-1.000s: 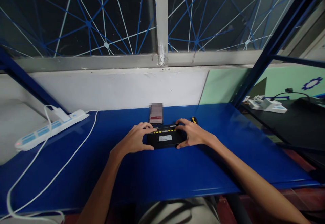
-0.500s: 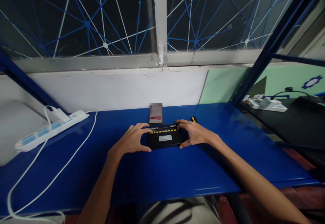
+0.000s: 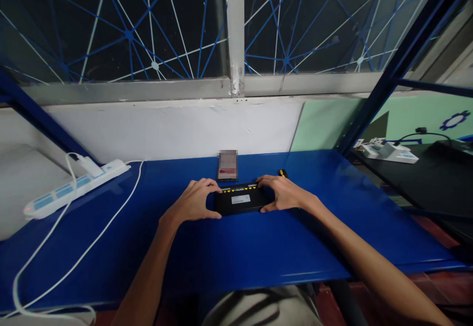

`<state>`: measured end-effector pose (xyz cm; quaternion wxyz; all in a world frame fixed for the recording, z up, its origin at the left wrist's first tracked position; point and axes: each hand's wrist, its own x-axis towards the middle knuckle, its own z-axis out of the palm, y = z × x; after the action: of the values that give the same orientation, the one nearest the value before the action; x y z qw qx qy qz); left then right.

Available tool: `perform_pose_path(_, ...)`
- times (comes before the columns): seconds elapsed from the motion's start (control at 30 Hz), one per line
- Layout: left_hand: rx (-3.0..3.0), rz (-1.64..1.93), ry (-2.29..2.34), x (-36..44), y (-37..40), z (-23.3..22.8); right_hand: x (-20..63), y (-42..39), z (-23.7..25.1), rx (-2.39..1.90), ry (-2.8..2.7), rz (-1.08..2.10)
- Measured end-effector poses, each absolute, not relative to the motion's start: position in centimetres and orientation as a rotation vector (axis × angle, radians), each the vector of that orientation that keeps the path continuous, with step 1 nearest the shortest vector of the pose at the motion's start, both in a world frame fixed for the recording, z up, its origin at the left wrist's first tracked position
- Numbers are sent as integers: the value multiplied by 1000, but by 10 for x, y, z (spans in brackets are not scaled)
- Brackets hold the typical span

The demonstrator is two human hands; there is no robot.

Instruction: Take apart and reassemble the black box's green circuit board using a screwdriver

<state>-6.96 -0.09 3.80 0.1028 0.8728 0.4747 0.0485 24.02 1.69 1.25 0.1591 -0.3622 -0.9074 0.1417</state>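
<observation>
A flat black box (image 3: 241, 201) with a white label and a row of yellow marks along its far edge lies on the blue table (image 3: 258, 252). My left hand (image 3: 195, 201) grips its left end, thumb at the near edge and fingers over the far edge. My right hand (image 3: 283, 194) grips the right end the same way. Just behind the box a small red and white pack (image 3: 227, 167) stands upright. A small yellow and black object (image 3: 283, 173) lies by my right hand's fingers.
A white power strip (image 3: 74, 187) with a plugged-in adapter and a white cable (image 3: 66, 247) lies at the table's left. A white wall and window stand behind. To the right a blue post (image 3: 391, 64) and a black table (image 3: 432, 178) hold another power strip (image 3: 388, 151).
The box and both hands have shifted slightly away from me, toward the red and white pack. The grip on both ends looks unchanged.
</observation>
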Motion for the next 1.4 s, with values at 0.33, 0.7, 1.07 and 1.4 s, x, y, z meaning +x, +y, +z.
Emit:
perform_pose_path(0.33,2519,158,1397,-70,-1,39,240,17,10,-1025,-2577,420)
perform_pose_path(0.7,2487,152,1399,-71,-1,39,239,18,11,-1024,-2566,418)
perform_pose_path(1.07,2474,157,1392,-71,-1,39,240,19,9,-1015,-2549,445)
perform_pose_path(1.4,2492,155,1396,-73,1,38,241,20,8,-998,-2549,465)
